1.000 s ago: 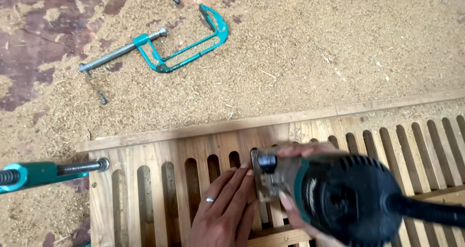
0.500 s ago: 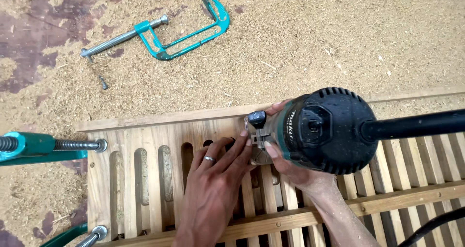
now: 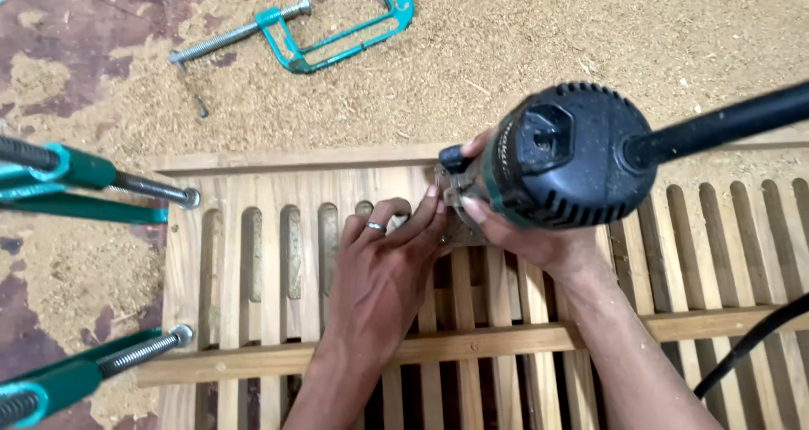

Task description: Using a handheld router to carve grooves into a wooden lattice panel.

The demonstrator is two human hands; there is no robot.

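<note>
A slotted wooden panel [image 3: 253,185] lies flat in front of me, with long parallel slots cut through it. My right hand [image 3: 527,240] grips the body of a black and teal trim router [image 3: 560,156], which stands upright on the panel near its far edge. My left hand [image 3: 383,266], a ring on one finger, lies spread on the wood with its fingertips touching the router's base plate. A thick black cord [image 3: 725,126] runs off to the right from the top of the router.
Two teal clamps [image 3: 93,177] [image 3: 76,375] hold the panel's left edge. A loose teal C-clamp [image 3: 329,34] lies on the sawdust-covered surface [image 3: 590,34] beyond the panel. A wooden crossbar [image 3: 472,344] spans the panel near me. Another black cable [image 3: 750,341] curves at the lower right.
The router has moved up toward the panel's far edge, my left hand following its base. The view has shifted so both clamps at the left show.
</note>
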